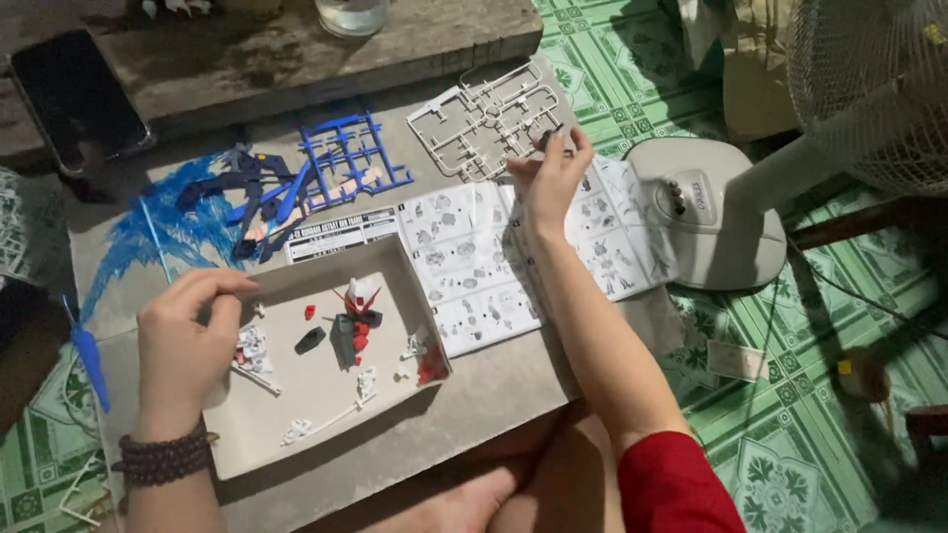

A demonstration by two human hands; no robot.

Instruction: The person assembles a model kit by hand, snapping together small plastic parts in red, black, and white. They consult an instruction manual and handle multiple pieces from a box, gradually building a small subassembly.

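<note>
The right hand [549, 178], upper centre of the frame, pinches a small dark tool [549, 136] over the grey parts runner [484, 118], poised to reach its pieces. The left hand [188, 341], lower left, clenches a small white part [252, 350] above the shallow cardboard tray [296, 434], which keeps loose model pieces together.

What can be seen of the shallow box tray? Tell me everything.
The tray is a shallow, open, grey cardboard box lid lying flat and slightly askew on the board, beside the instruction sheet. Inside lie loose model pieces: a red and white torso, a dark part, and small white parts. The left hand rests over its left rim, fingers curled at the upper corner.
</note>
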